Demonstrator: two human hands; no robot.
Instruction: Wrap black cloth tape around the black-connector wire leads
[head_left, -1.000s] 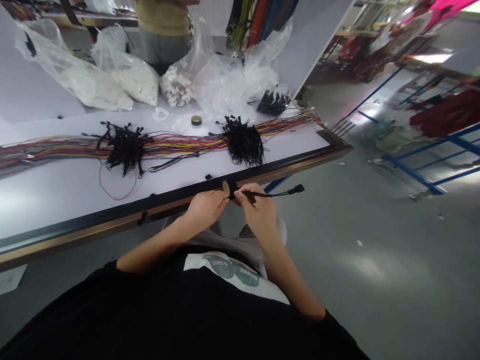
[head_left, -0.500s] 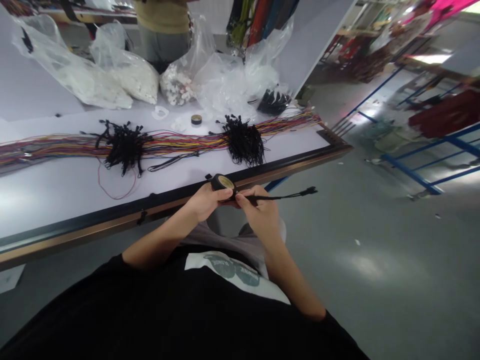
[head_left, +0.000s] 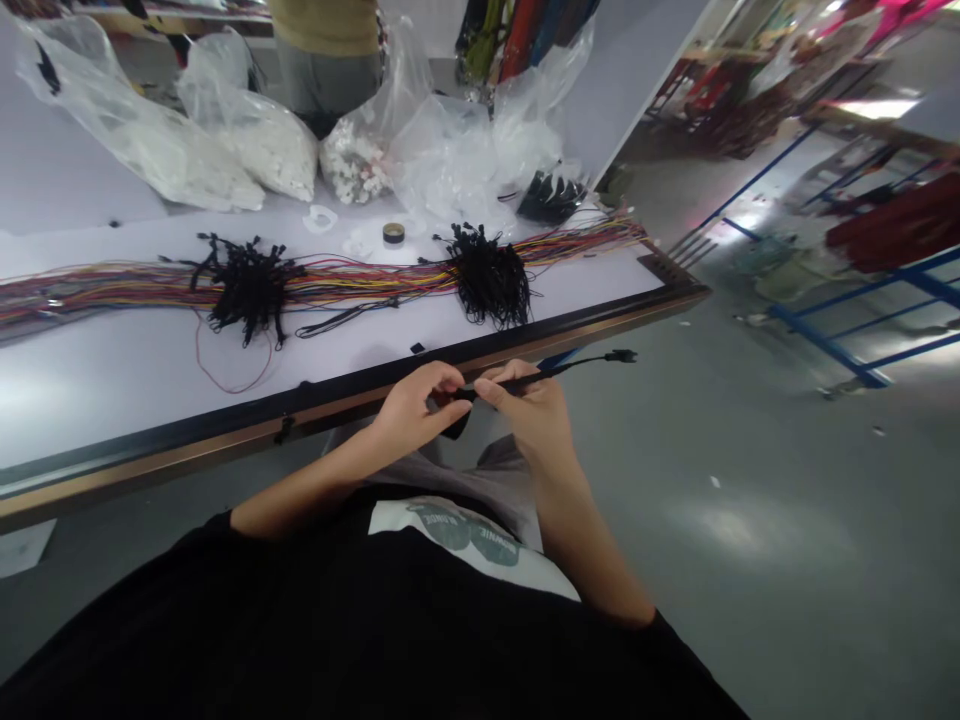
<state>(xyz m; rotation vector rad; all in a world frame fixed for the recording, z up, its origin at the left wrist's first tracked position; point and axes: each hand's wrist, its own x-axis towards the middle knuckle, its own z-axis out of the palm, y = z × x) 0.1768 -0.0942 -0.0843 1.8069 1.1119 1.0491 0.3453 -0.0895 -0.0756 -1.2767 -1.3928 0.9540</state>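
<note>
Close to my lap, just off the table's front edge, my two hands almost meet. My right hand (head_left: pixel 536 400) pinches a thin black cable (head_left: pixel 555 371) that runs out to the right, ending in a small black connector (head_left: pixel 621 356). With curled fingers my left hand (head_left: pixel 421 405) grips a roll of black tape (head_left: pixel 456 425), mostly covered by the thumb and seen on edge below it. A short dark stretch lies between both sets of fingertips; whether it is tape or cable I cannot tell.
Long coloured wires (head_left: pixel 360 283) cross the table (head_left: pixel 135 370), with bunches of black connectors (head_left: pixel 247 285) on them. Another tape roll (head_left: pixel 393 233) lies behind. Clear plastic bags (head_left: pixel 356 160) line the back. A person (head_left: pixel 326 60) stands beyond. Blue-framed racks (head_left: pixel 832 350) stand right.
The tape roll has turned from showing its face above my left hand to hanging on edge below the thumb. The cable's connector end has risen slightly.
</note>
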